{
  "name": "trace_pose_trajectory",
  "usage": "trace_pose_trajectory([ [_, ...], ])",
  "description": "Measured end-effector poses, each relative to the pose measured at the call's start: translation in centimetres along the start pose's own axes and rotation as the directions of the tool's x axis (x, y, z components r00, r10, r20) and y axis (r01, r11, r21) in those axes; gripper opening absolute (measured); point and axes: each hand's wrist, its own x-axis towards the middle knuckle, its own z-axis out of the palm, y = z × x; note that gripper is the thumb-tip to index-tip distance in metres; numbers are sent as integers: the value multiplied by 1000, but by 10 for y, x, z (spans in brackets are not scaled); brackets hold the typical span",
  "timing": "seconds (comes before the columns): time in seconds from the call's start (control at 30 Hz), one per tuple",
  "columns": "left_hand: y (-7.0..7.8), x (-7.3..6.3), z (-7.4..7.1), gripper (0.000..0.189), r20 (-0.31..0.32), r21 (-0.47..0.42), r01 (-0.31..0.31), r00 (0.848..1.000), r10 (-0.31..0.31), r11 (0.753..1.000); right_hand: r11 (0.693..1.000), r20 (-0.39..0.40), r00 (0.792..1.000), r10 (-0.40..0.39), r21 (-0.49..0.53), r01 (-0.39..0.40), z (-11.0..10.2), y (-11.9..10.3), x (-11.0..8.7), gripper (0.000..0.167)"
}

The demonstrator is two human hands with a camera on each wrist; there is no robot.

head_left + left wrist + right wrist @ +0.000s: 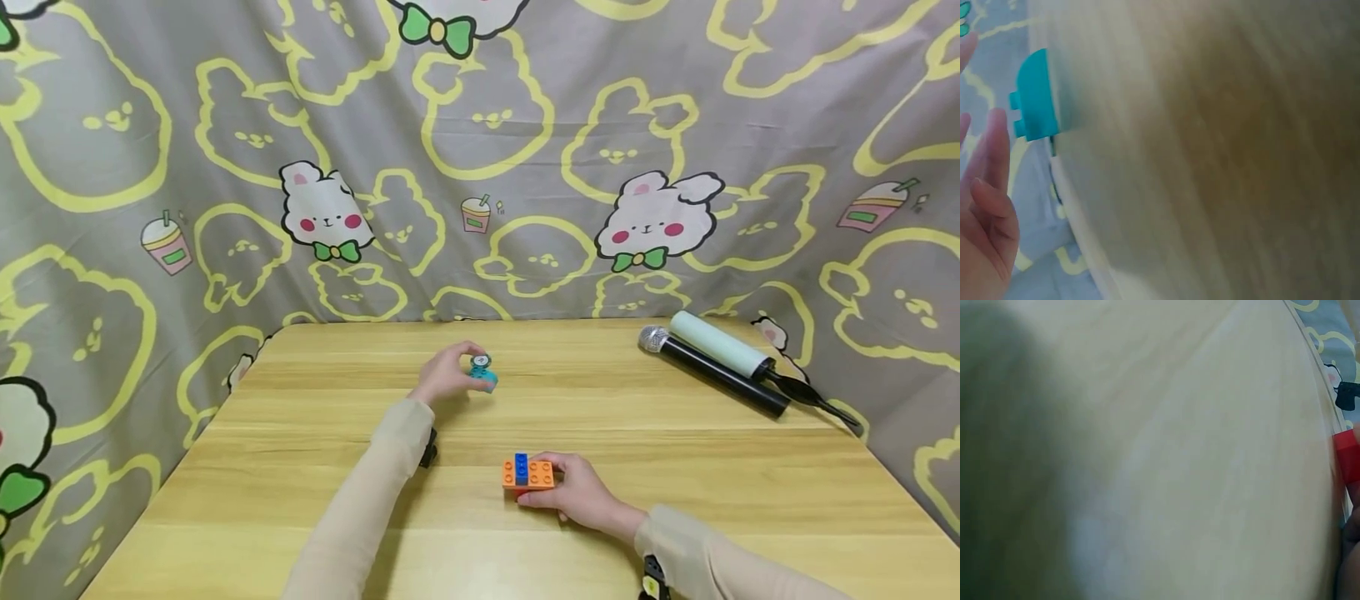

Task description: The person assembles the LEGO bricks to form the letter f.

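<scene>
In the head view my left hand (447, 373) reaches far across the table, thumb and fingers spread about a turquoise toy brick (485, 379). A small round piece with a white dial-like face (481, 361) shows at the top of that brick. From the left wrist, the turquoise brick (1037, 97) has a curved end and studs, and stands on the table just apart from the fingers. Nearer the front, my right hand (585, 492) grips a stack of building bricks (538, 474): orange with studs, a narrow blue brick across it. A red brick (1347, 456) beneath shows in the right wrist view.
At the back right of the wooden table (300, 500) lie a black microphone (712, 371) with a silver head and a pale green cylinder (720, 343). A black object with a thin tapered end (813, 395) adjoins the cylinder. A patterned curtain (487, 192) hangs behind.
</scene>
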Motion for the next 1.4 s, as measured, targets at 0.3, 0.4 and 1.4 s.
trace_pose_trajectory([
  [0.3,-3,5,5,72,96,156,-3,995,-13,988,1000,10,1000,7,12,-7,1,-3,0,57],
  [0.4,-5,6,5,70,121,182,-16,993,-7,983,1000,15,1000,10,14,-10,1,-3,0,59],
  [1.4,-2,-13,-2,66,86,68,21,996,-27,997,1000,4,1000,29,-8,-29,1,-3,-1,59],
])
